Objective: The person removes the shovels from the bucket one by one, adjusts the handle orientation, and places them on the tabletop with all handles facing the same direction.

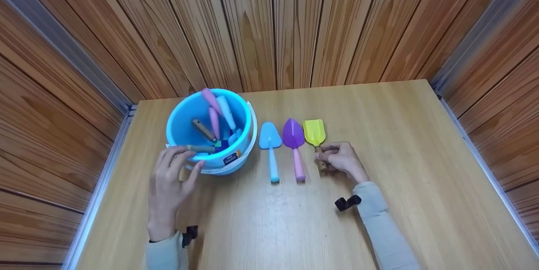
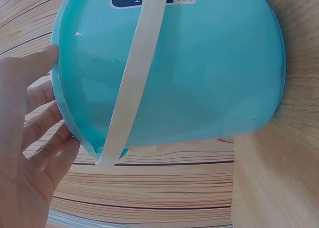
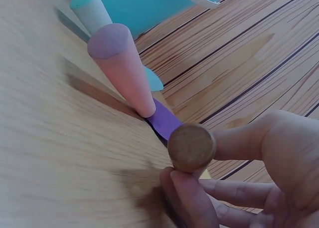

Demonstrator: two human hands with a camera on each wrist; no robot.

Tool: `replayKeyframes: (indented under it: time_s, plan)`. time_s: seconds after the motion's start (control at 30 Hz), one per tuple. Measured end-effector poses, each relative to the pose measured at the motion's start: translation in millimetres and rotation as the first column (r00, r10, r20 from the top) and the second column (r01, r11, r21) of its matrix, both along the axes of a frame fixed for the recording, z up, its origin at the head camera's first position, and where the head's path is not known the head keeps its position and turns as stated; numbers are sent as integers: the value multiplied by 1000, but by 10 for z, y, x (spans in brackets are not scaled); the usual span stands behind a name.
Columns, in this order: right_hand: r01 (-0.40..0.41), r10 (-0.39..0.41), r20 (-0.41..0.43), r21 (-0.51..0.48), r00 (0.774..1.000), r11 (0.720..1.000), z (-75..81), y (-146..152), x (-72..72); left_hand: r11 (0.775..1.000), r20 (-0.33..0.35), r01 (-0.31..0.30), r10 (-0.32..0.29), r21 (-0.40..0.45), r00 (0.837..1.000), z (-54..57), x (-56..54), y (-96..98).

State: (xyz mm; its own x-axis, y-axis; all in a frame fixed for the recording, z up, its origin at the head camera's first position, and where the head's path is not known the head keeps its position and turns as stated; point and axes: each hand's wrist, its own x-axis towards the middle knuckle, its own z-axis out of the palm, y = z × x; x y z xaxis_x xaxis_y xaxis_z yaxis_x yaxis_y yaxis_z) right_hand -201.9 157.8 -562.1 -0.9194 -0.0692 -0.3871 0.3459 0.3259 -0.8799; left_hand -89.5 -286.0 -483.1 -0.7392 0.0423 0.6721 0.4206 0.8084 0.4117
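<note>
A blue bucket point(image 1: 229, 167) stands on the left with several toy tools in it, among them pink, blue and brown handles. My left hand point(image 1: 170, 181) holds its near-left rim, thumb at the outer side and fingers over the edge. In the left wrist view the thumb tip meets the bucket's rim point(image 2: 59, 88). My right hand point(image 1: 343, 160) pinches the brown handle of a yellow toy shovel point(image 1: 314, 131) between thumb and fingers. To its left lie a purple trowel point(image 1: 293, 133) with a pink handle and a light blue trowel point(image 1: 270, 135), side by side.
The white bucket handle point(image 1: 252, 135) hangs down along the bucket's side. Wood-patterned walls point(image 1: 269, 25) enclose the wooden table point(image 1: 400, 135) at the back and both sides. The three tools lie in a row right of the bucket, blades toward the back wall.
</note>
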Motion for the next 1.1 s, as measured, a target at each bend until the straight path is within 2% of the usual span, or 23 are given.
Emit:
replayKeyframes:
  time_s: [0.4, 0.63, 0.87, 1.0, 1.1]
  plan:
    - [-20, 20, -23, 2, 1000, 1000, -30, -36, 31, 1000, -10, -5, 5, -2, 1000, 30, 24, 16]
    - [-55, 58, -38, 66, 998, 996, -5, -40, 27, 1000, -9, -11, 10, -10, 1000, 45, 6, 16]
    - [-79, 81, -24, 79, 996, 994, 8, -20, 42, 1000, 0, -11, 11, -11, 1000, 24, 20, 15]
    - [-129, 133, -30, 104, 991, 986, 69, 13, 42, 1000, -2, -9, 9, 1, 1000, 25, 24, 22]
    - [-184, 193, -48, 152, 980, 971, 174, 64, 27, 1000, -10, -3, 3, -3, 1000, 38, 13, 37]
